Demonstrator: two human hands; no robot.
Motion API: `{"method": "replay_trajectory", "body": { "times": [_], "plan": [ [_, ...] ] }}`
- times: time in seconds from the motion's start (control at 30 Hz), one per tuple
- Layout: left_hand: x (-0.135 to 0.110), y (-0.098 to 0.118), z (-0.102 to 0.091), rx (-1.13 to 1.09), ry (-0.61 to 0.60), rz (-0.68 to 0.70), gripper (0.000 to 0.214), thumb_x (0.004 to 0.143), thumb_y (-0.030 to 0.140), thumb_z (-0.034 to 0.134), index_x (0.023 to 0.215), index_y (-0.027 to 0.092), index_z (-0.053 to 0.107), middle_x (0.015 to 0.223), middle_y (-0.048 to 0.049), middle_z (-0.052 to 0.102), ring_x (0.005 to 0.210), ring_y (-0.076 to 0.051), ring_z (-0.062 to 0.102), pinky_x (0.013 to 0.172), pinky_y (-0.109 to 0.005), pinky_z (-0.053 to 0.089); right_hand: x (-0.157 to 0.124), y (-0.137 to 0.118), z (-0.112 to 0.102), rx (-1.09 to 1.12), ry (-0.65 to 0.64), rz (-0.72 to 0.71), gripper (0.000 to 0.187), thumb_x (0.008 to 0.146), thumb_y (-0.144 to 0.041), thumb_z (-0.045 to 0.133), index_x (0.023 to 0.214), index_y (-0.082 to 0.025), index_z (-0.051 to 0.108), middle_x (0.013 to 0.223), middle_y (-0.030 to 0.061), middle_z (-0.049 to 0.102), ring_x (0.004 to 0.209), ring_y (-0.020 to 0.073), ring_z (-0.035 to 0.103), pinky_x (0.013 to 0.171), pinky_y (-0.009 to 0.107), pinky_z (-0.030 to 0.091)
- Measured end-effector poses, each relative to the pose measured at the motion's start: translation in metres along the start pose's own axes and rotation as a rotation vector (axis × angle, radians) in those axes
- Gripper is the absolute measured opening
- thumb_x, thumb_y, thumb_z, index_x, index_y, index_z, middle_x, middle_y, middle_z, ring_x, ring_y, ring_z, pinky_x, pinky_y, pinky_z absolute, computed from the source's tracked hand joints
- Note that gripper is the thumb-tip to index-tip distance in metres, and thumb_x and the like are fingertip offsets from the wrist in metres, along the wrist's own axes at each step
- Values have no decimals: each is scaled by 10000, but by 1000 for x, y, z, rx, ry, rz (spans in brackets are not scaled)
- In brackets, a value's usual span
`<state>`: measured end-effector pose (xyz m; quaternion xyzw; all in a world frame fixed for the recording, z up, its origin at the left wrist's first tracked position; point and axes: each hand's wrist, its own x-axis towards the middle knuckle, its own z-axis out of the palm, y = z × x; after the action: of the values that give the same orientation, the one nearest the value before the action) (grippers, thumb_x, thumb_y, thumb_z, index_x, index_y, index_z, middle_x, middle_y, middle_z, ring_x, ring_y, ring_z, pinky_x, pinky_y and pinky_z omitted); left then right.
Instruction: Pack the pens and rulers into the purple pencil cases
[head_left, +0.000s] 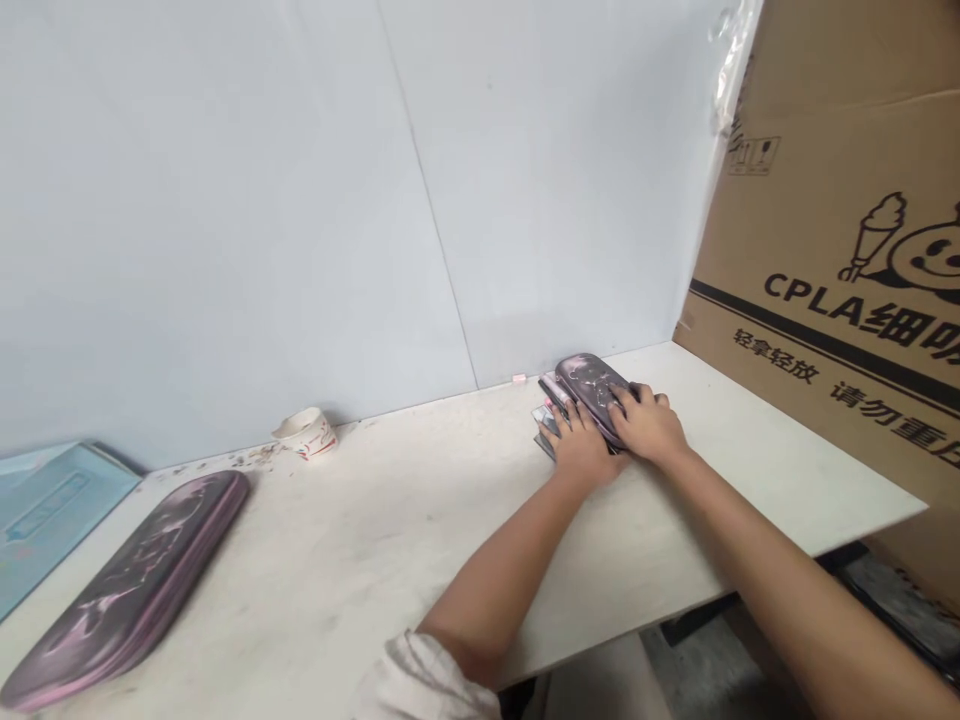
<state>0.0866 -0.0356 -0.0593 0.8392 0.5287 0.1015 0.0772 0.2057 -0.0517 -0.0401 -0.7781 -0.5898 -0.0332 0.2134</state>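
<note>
Near the back of the white tabletop (337,560), my left hand (581,445) and my right hand (649,425) meet on a small pile. A dark pink-marbled zip pencil case (589,395) lies tilted on top of it, under my right fingers. My left fingers press on flat, thin items (547,420) at the pile's left side; what they are is hard to tell. A longer case of the same pattern (124,590) lies far from both hands at the left.
A crumpled paper cup (306,433) stands by the wall, with crumbs scattered beside it. A pale blue flat box (52,510) sits at the left corner. A large printed cardboard box (832,240) stands at the right end, and the table's edge runs along the front.
</note>
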Motion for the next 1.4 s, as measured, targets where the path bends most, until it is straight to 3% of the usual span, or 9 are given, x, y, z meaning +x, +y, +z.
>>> {"method": "replay_trajectory", "body": {
  "times": [0.23, 0.5, 0.7, 0.93, 1.03, 1.1, 1.2, 1.27, 1.4],
  "plan": [
    [-34, -74, -26, 35, -11, 70, 994, 665, 650, 456, 1411, 72, 143, 1493, -177, 72, 1354, -393, -24, 1025, -634, 32, -29, -74, 11, -23, 30, -29, 522, 852, -422, 316, 1311, -209, 446, 1304, 181, 417, 1050, 369, 423, 774, 527, 405],
    [-84, -155, -58, 52, 12, 27, 931, 671, 604, 497, 1406, 127, 185, 1492, -157, 121, 1362, -370, -12, 1041, -604, 48, -62, -155, 23, 35, 11, -128, 529, 851, -412, 331, 1311, -175, 441, 1267, 208, 432, 1043, 349, 424, 769, 514, 405],
    [-121, -204, -79, 67, 82, -12, 762, 710, 524, 504, 1358, 171, 316, 1462, -127, 247, 1365, -345, 67, 1055, -585, 58, -80, -190, 24, 48, -18, -265, 529, 829, -474, 375, 1286, -225, 469, 1210, 173, 477, 997, 319, 462, 735, 437, 438],
    [-129, -206, -79, 0, 173, -18, 663, 703, 418, 543, 1299, 164, 404, 1442, -144, 282, 1365, -335, 83, 1057, -591, 0, -71, -184, 36, 227, -93, -243, 564, 821, -492, 399, 1323, -235, 391, 1220, 144, 466, 1068, 295, 487, 850, 434, 423],
    [-129, -202, -84, -157, 268, 33, 654, 702, 307, 541, 1319, 166, 376, 1449, -131, 271, 1370, -313, 76, 1079, -556, 26, -71, -178, 38, 391, 32, -340, 597, 809, -468, 436, 1335, -202, 341, 1260, 140, 412, 1133, 274, 453, 915, 425, 408],
    [-129, -196, -89, -382, 341, 87, 644, 740, 271, 507, 1348, 178, 316, 1428, -115, 318, 1350, -269, 196, 1094, -478, 150, -74, -177, 34, 509, 165, -426, 657, 791, -464, 477, 1351, -179, 283, 1287, 151, 362, 1179, 268, 414, 950, 425, 396],
    [-132, -185, -97, -754, 512, 111, 544, 827, 309, 449, 1335, 200, 287, 1304, -88, 471, 1168, -190, 471, 991, -348, 365, -82, -183, 28, 615, 313, -565, 718, 774, -439, 526, 1363, -177, 210, 1329, 170, 284, 1235, 270, 352, 960, 439, 400],
    [-133, -181, -102, -831, 671, 35, 473, 831, 354, 476, 1263, 195, 368, 1167, -74, 554, 1033, -178, 546, 901, -318, 427, -87, -188, 25, 620, 330, -664, 675, 786, -405, 529, 1350, -200, 222, 1329, 164, 285, 1244, 271, 342, 959, 455, 402],
    [-138, -195, -113, -515, 981, -67, 443, 740, 326, 607, 1147, 188, 502, 1060, -76, 540, 1006, -213, 518, 878, -354, 416, -90, -192, 26, 632, 351, -684, 521, 808, -355, 523, 1277, -220, 340, 1269, 147, 358, 1209, 272, 373, 970, 483, 383]
  ]
}}
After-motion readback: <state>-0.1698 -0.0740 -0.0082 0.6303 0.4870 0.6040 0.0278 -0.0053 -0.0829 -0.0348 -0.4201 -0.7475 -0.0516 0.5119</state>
